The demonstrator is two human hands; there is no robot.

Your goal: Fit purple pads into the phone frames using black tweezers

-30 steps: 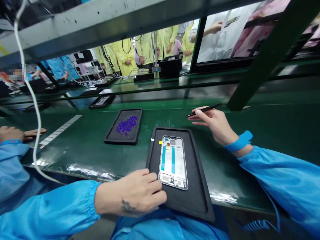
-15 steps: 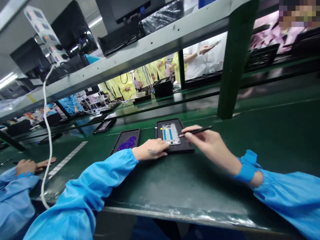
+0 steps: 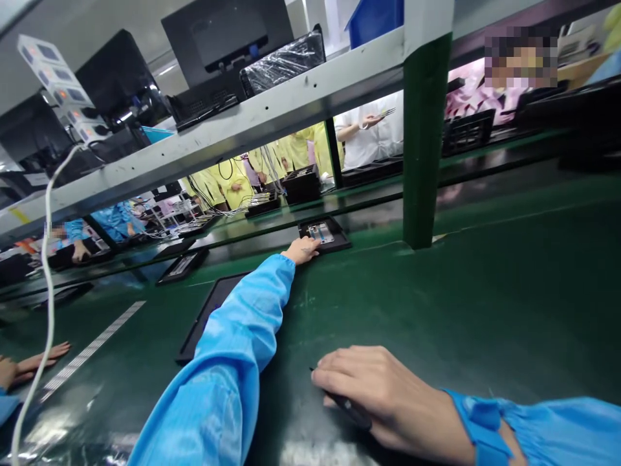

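My left hand [image 3: 301, 250] reaches far across the bench, its fingers closed on the left edge of a black tray [image 3: 343, 242]. A silvery phone frame [image 3: 326, 233] with blue strips lies inside that tray. Close to me, my right hand [image 3: 378, 391] rests low over the green bench top, curled round a slim black pen-like tool [image 3: 353, 411]; its thin tip pokes out beyond the fingers. Under my left forearm lies a second black tray [image 3: 206, 314]. The sleeve hides most of it, including nearly all its purple bits.
A green post [image 3: 424, 149] rises from the bench behind the trays. Overhead runs a metal shelf [image 3: 218, 133] with monitors. A white cable [image 3: 47, 272] hangs at left, near a pale strip [image 3: 94, 349] and another person's hand [image 3: 43, 362]. Another tray [image 3: 182, 265] lies farther back.
My left hand and the tray with the phone frame have moved away toward the back of the bench. My right hand has drawn back toward me with the black tool.
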